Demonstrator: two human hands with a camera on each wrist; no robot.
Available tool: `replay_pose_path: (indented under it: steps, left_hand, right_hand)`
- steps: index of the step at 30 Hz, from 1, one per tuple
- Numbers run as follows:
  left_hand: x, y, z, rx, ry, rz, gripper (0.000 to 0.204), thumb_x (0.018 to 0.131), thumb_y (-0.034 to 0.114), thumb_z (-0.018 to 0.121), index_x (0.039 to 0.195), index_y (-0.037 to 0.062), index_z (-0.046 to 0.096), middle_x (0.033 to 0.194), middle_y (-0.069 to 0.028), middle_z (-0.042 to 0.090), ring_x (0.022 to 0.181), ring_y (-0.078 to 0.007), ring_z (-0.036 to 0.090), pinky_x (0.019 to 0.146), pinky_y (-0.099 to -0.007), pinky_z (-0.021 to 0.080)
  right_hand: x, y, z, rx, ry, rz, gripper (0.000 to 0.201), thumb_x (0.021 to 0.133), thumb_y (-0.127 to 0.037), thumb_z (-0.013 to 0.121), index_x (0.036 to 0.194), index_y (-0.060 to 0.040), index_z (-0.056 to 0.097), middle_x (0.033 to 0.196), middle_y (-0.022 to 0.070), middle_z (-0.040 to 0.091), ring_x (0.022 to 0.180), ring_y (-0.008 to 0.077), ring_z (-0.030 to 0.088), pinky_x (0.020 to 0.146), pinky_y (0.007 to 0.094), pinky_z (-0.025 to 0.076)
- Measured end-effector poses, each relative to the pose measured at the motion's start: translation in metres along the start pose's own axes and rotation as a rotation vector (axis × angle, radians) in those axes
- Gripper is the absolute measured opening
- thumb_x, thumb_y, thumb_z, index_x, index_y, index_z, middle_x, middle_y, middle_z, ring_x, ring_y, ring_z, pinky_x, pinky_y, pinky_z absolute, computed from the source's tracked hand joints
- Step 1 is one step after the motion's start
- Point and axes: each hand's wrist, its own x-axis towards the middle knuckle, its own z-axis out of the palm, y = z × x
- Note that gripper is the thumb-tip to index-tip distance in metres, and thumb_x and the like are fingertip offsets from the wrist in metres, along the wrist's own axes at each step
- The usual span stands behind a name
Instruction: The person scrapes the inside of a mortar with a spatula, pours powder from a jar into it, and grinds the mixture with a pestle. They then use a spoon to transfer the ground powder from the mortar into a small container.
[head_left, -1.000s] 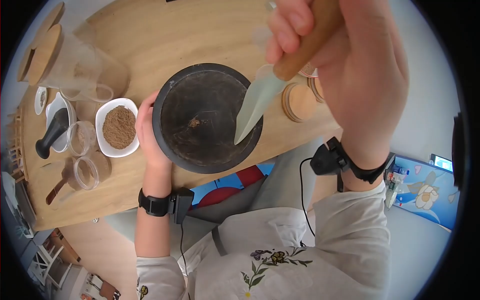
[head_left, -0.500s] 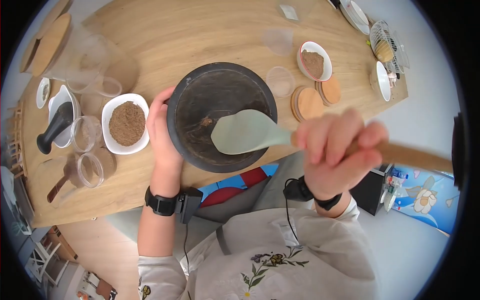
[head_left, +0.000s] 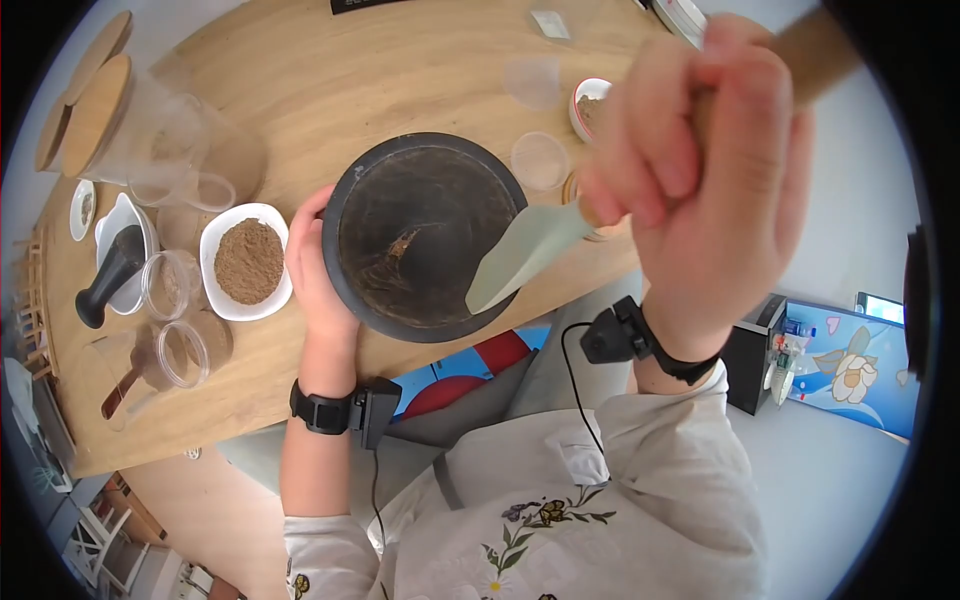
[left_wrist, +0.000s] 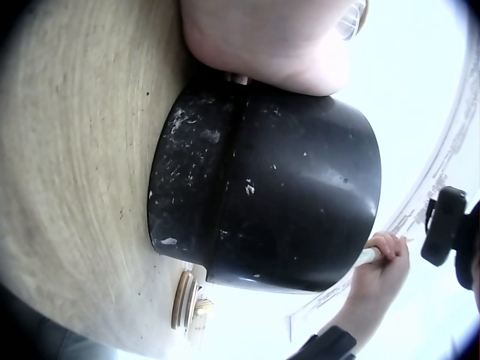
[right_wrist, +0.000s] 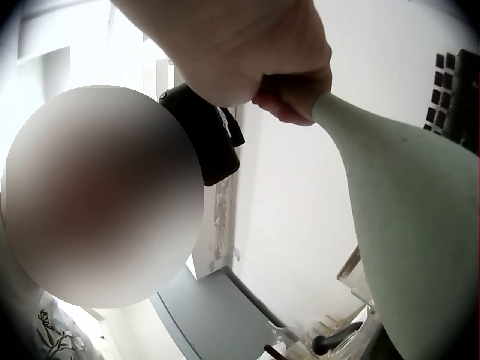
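Observation:
A large black mortar (head_left: 424,237) stands on the table in the head view, a little brown residue on its inner floor. My left hand (head_left: 325,270) holds its left side, fingers along the outer wall; in the left wrist view the hand (left_wrist: 266,41) lies against the black mortar (left_wrist: 300,180). My right hand (head_left: 715,170) grips the wooden handle of a pale green spatula (head_left: 525,255), whose blade reaches over the mortar's right rim. The right wrist view shows the right hand (right_wrist: 255,52) curled round the handle end and the green blade (right_wrist: 405,202) large beside it.
Left of the mortar are a white bowl of brown powder (head_left: 249,262), clear jars (head_left: 183,353), a white dish with a black pestle (head_left: 112,275) and wooden-lidded containers (head_left: 97,115). A clear round lid (head_left: 540,161) and a red-rimmed bowl (head_left: 580,110) lie to the right.
Over the last second my right hand came down and back up, and the spatula blade swung in over the mortar, then toward its right rim. My left hand keeps its hold.

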Motion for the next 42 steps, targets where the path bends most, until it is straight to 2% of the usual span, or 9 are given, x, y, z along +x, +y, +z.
replay_pose_path:
  steps: [2,5,7,12,19,25,28,34,42]
  left_hand:
    - [0.000,-0.001,0.001,-0.116,0.026,-0.075,0.026,0.082,0.007,0.048,0.105,-0.0043,0.052,0.095,-0.0081,0.058,0.085,-0.0150,0.056,0.076,-0.0252,0.045]
    - [-0.001,-0.004,0.002,-0.210,0.041,-0.114,0.036,0.086,0.018,0.031,0.104,-0.0053,0.051,0.097,-0.0115,0.058,0.087,-0.0173,0.054,0.077,-0.0278,0.043]
    - [0.001,0.000,0.000,-0.255,0.023,-0.105,0.036,0.087,0.020,0.032,0.104,-0.0050,0.051,0.098,-0.0110,0.057,0.088,-0.0170,0.053,0.079,-0.0278,0.042]
    - [0.000,-0.005,0.002,-0.267,0.045,-0.122,0.032,0.085,0.012,0.031,0.104,-0.0039,0.051,0.097,-0.0098,0.058,0.086,-0.0154,0.055,0.077,-0.0266,0.044]
    - [-0.001,-0.005,0.002,-0.281,0.028,-0.101,0.035,0.087,0.019,0.032,0.104,-0.0050,0.051,0.099,-0.0107,0.056,0.090,-0.0165,0.052,0.081,-0.0273,0.040]
    - [-0.001,-0.002,0.001,-0.290,-0.015,-0.079,0.034,0.086,0.017,0.031,0.104,-0.0048,0.051,0.099,-0.0106,0.057,0.089,-0.0166,0.053,0.080,-0.0275,0.041]
    - [-0.002,-0.001,0.003,-0.254,0.010,-0.088,0.034,0.084,0.015,0.031,0.105,-0.0034,0.051,0.098,-0.0098,0.057,0.088,-0.0159,0.054,0.079,-0.0267,0.042]
    - [-0.001,-0.005,0.002,-0.266,0.021,-0.087,0.033,0.086,0.015,0.032,0.105,-0.0041,0.051,0.099,-0.0104,0.057,0.090,-0.0164,0.053,0.080,-0.0272,0.042]
    - [-0.002,-0.005,0.002,-0.326,0.006,-0.065,0.033,0.088,0.016,0.032,0.106,-0.0049,0.051,0.101,-0.0110,0.056,0.093,-0.0165,0.051,0.083,-0.0273,0.040]
  right_hand:
    - [-0.003,0.012,0.012,-0.049,0.068,-0.035,0.020,0.094,-0.028,0.031,0.086,-0.0109,0.039,0.051,-0.0019,0.029,0.038,0.0058,0.024,0.033,0.0209,0.023]
    - [-0.021,0.028,0.009,0.023,0.179,-0.041,0.022,0.093,-0.031,0.031,0.082,-0.0132,0.037,0.049,-0.0031,0.026,0.036,0.0057,0.021,0.032,0.0210,0.021]
    - [-0.033,0.033,-0.004,0.185,0.165,-0.040,0.023,0.093,-0.034,0.031,0.082,-0.0148,0.036,0.050,-0.0036,0.026,0.036,0.0059,0.021,0.032,0.0211,0.021]
    - [-0.061,0.034,-0.003,0.149,0.243,-0.135,0.027,0.092,-0.042,0.032,0.081,-0.0167,0.035,0.052,-0.0034,0.026,0.037,0.0069,0.020,0.034,0.0208,0.021]
    - [-0.072,0.036,0.011,0.166,0.383,-0.152,0.033,0.089,-0.043,0.039,0.079,-0.0141,0.026,0.052,0.0005,0.031,0.037,0.0099,0.028,0.034,0.0258,0.025]
    - [-0.100,0.046,0.016,0.186,0.311,-0.376,0.026,0.091,-0.037,0.038,0.086,-0.0131,0.029,0.057,0.0029,0.036,0.042,0.0122,0.033,0.039,0.0290,0.033]
    - [-0.087,0.033,0.015,0.245,0.243,-0.295,0.020,0.092,-0.030,0.039,0.089,-0.0115,0.031,0.060,0.0035,0.038,0.046,0.0114,0.035,0.042,0.0279,0.034]
    - [-0.030,0.000,0.023,0.209,0.376,0.117,0.010,0.092,-0.017,0.038,0.091,-0.0079,0.034,0.061,0.0014,0.036,0.050,0.0081,0.033,0.046,0.0241,0.031]
    - [-0.068,0.025,0.018,0.274,0.586,-0.007,0.015,0.094,-0.025,0.035,0.084,-0.0147,0.033,0.058,-0.0027,0.029,0.047,0.0075,0.028,0.044,0.0229,0.026]
